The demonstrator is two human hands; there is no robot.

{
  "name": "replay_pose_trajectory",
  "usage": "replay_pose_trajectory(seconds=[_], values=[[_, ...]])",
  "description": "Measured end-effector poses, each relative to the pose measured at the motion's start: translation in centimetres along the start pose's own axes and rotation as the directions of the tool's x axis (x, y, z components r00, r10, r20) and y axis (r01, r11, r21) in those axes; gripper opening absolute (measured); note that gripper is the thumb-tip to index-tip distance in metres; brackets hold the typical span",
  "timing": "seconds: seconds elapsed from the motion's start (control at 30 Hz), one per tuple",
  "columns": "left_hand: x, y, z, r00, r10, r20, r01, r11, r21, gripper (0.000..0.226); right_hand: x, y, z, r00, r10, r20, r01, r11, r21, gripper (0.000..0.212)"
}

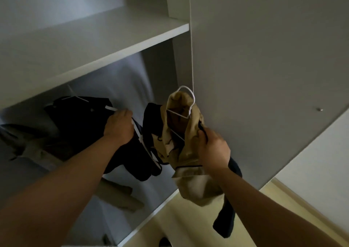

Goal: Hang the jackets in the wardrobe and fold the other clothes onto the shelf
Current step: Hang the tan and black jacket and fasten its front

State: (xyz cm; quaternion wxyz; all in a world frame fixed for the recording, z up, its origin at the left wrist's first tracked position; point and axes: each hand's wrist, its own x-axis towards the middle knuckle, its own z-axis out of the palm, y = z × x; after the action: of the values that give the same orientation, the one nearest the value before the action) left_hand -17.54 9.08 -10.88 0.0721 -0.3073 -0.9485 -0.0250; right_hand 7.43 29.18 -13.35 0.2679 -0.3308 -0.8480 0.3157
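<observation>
Nearest, two bare forearms reach up and forward. The right hand [213, 148] has its fingers curled tight round the bunched cloth of a tan jacket [188, 182], gripping it at mid-height in front of the wardrobe [162, 73] opening. The jacket sits on a white hanger [193, 98] whose hook stands free above the collar, hooked on nothing. A dark cloth [225, 222] hangs below the right wrist, over the pale floor [188, 220]. A little further in, the left hand [118, 126] shows its back, fingers curled down over a dark jacket [79, 118] and its hanger [111, 108]; whether it grips cloth or hanger I cannot tell. That jacket is inside the wardrobe, below the shelf [105, 44]. Beneath it a beige cloth [120, 195] lies on the wardrobe bottom, and more blurred clothes sit at the left. On the right stands the grey door [264, 58] with a small knob [319, 109].
</observation>
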Motion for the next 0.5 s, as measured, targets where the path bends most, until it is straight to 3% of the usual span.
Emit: replay_pose_trajectory(seconds=[0.13,0.2,0.27,0.37,0.5], values=[[4.6,-4.6,1.9,0.986,0.096,0.139,-0.128,0.963,0.236,0.06,1.2,-1.9,1.8,0.997,0.046,-0.059,-0.047,0.999,-0.003,0.029],[6.4,-6.2,2.7,0.973,0.112,0.202,-0.169,0.942,0.291,0.069,1.8,-2.7,2.5,0.995,0.067,-0.078,-0.067,0.998,0.001,0.028],[7.9,-7.0,3.2,0.972,0.135,0.194,-0.191,0.932,0.308,0.066,2.7,-3.3,3.1,0.993,0.081,-0.087,-0.081,0.997,0.001,0.027],[9.1,-7.0,3.6,0.973,0.167,0.159,-0.214,0.909,0.358,0.042,4.0,-3.6,3.8,0.994,0.065,-0.093,-0.065,0.998,0.005,0.026],[8.7,-7.2,3.9,0.945,0.146,0.292,-0.265,0.864,0.427,0.026,5.1,-4.1,5.3,0.997,0.012,-0.075,-0.011,1.0,0.014,0.026]])
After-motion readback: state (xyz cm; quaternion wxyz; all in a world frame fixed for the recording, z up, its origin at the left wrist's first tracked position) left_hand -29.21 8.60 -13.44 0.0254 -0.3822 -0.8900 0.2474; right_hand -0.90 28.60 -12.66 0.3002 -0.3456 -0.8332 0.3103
